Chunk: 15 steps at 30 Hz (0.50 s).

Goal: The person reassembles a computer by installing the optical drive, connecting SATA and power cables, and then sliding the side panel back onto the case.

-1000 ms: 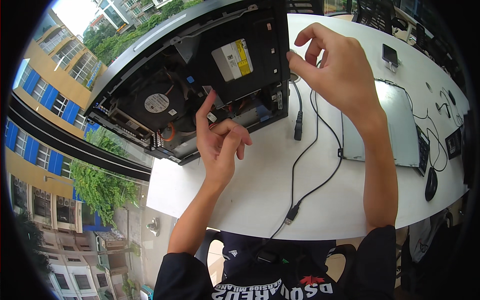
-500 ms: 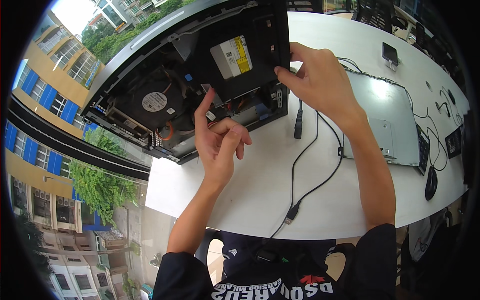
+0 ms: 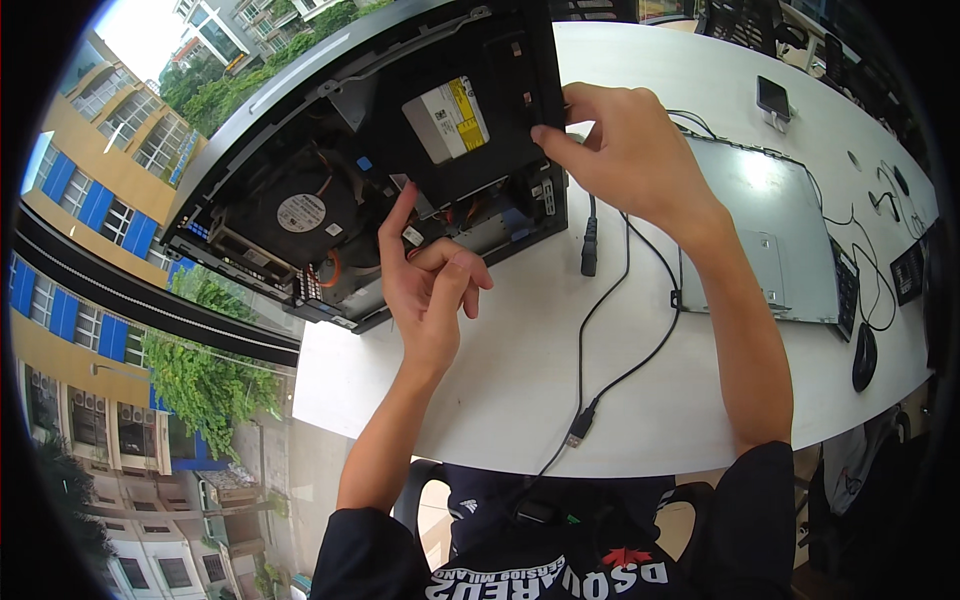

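Your left hand (image 3: 432,290) reaches into the open computer case (image 3: 370,170) at ten o'clock on the white tabletop (image 3: 520,370), index finger out straight, the other fingers curled and holding nothing. Your right hand (image 3: 625,150) pinches the case's right edge at twelve o'clock, beside the disc drive (image 3: 455,125), though exactly which part it grips is probably hidden. A black cable (image 3: 590,235) lies just below.

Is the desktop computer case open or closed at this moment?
Open. The computer case shows its fan and optical drive; a grey side panel lies separately on the table.
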Tool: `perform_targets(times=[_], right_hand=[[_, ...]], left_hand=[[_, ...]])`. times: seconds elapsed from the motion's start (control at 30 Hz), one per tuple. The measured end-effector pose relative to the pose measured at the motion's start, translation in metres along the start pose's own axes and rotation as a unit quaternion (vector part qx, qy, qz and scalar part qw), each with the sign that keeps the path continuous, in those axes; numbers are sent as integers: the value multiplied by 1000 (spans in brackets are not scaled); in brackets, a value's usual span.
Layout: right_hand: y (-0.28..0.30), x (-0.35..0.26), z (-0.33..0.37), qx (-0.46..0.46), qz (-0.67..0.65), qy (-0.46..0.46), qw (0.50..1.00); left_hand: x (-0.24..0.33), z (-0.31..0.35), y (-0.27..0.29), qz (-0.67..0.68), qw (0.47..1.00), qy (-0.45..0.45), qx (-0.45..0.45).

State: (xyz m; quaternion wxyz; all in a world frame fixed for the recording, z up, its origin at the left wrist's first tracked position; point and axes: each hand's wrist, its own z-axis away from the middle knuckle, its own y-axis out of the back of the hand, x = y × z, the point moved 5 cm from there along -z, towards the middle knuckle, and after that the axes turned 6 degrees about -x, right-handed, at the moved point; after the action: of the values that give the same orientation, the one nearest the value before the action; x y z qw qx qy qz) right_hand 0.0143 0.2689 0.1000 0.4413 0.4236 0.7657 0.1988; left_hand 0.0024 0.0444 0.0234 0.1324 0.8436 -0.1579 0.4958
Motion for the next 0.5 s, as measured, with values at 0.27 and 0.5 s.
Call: perform_targets(times=[0.27,0.5], right_hand=[[-3,-1,-1,109,-8,8,994],[-5,-7,1,129,12,-1,992]], left_hand=[[1,1,0,9,1000,-3,-1],[1,0,1,8,1000,-3,-4]])
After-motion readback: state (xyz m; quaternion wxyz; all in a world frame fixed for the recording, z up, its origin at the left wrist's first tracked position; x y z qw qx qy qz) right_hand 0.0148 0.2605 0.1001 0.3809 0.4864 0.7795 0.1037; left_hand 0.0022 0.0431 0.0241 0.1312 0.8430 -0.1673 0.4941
